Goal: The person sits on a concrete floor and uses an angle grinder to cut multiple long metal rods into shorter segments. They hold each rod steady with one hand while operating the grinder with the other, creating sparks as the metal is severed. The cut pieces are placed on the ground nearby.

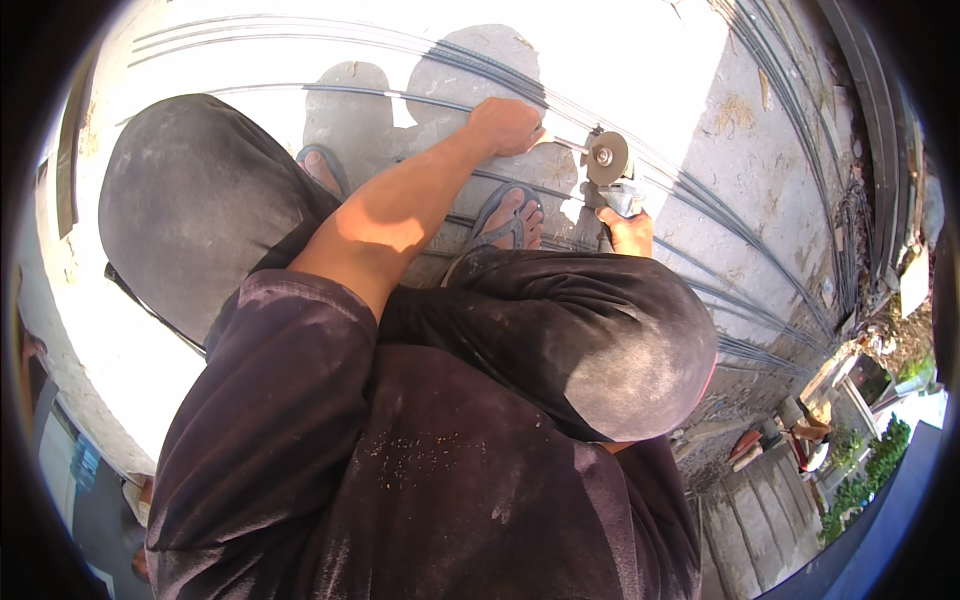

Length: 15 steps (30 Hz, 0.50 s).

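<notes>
grinder body [624,201]: kinda pale blue-grey | disc [615,170]: dull brown-grey, silvery middle | metal rods [350,89]: dark blue-grey | shirt [450,520]: faded maroon-black, tan speckles up front | trousers [200,200]: blackish, chalky pale knees | flip-flops [487,210]: slate grey-blue | plants [880,465]: bright green tbh

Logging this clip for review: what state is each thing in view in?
Left hand: curled closed, contents unclear
Angle grinder: gripped by right hand
Disc: mounted; spinning or still unclear
Metal rods: lying spread out
Sandals: worn
Trousers: dusty, bent at the knees
Ground: partly sunlit, partly shaded
</notes>
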{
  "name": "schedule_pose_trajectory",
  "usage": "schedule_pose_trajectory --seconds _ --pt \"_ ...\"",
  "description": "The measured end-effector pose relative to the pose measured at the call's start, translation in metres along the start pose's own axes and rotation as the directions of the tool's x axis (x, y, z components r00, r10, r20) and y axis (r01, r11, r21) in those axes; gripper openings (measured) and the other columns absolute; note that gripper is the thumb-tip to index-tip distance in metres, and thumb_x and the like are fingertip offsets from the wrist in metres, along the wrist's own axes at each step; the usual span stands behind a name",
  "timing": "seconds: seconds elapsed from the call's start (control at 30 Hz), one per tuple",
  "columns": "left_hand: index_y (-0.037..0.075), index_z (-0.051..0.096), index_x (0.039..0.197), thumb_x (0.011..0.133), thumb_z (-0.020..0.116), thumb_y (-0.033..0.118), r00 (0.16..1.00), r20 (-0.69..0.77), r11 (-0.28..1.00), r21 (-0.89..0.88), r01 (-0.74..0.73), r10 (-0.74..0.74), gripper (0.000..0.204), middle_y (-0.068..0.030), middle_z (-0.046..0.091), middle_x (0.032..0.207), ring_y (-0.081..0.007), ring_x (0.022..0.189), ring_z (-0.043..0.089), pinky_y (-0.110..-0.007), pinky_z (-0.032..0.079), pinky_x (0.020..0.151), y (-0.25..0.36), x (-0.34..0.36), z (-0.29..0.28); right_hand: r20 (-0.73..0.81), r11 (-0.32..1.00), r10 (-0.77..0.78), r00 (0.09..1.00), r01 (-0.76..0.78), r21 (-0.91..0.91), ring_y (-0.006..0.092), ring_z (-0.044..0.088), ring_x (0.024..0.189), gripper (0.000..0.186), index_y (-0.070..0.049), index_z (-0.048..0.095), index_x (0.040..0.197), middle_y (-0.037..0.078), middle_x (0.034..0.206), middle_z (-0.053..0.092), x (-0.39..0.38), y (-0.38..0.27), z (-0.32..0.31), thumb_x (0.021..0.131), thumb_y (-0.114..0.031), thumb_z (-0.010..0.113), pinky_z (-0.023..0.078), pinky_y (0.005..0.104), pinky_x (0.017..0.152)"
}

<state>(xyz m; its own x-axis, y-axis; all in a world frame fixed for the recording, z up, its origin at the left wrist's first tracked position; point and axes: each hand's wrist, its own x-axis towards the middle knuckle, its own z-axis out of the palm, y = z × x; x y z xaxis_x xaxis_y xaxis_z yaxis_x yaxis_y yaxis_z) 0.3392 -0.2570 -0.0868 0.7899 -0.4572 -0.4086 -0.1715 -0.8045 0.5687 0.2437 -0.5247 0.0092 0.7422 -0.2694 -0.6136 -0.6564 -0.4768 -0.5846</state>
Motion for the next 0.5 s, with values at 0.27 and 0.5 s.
schedule_pose_trajectory --seconds 0.27,0.5 --pt "0.003 0.077 0.103 0.104 0.055 0.044 0.998 0.065 0.999 -0.030 -0.013 0.015 0.047 -0.0207 0.077 0.103 -0.0406 0.099 0.073 -0.053 0.057 0.088 -0.010 0.010 0.000 -0.011 0.997 0.029 1.000 -0.028 0.071 0.0260 0.072 0.098 0.046 0.010 0.069 0.122 0.018 0.108 0.077 0.001 0.008 0.006 0.080 -0.006 0.080 0.054 0.0381 0.095" --pt "0.001 0.077 0.101 0.104 0.052 0.044 0.994 0.103 0.997 -0.073 -0.020 0.028 0.050 -0.0214 0.076 0.099 -0.0418 0.096 0.072 -0.052 0.056 0.085 -0.009 0.014 0.002 -0.007 0.988 0.084 0.996 -0.082 0.132 0.0250 0.072 0.095 0.041 0.010 0.069 0.121 0.016 0.108 0.077 -0.007 0.003 0.004 0.082 0.000 0.077 0.054 0.0372 0.093"
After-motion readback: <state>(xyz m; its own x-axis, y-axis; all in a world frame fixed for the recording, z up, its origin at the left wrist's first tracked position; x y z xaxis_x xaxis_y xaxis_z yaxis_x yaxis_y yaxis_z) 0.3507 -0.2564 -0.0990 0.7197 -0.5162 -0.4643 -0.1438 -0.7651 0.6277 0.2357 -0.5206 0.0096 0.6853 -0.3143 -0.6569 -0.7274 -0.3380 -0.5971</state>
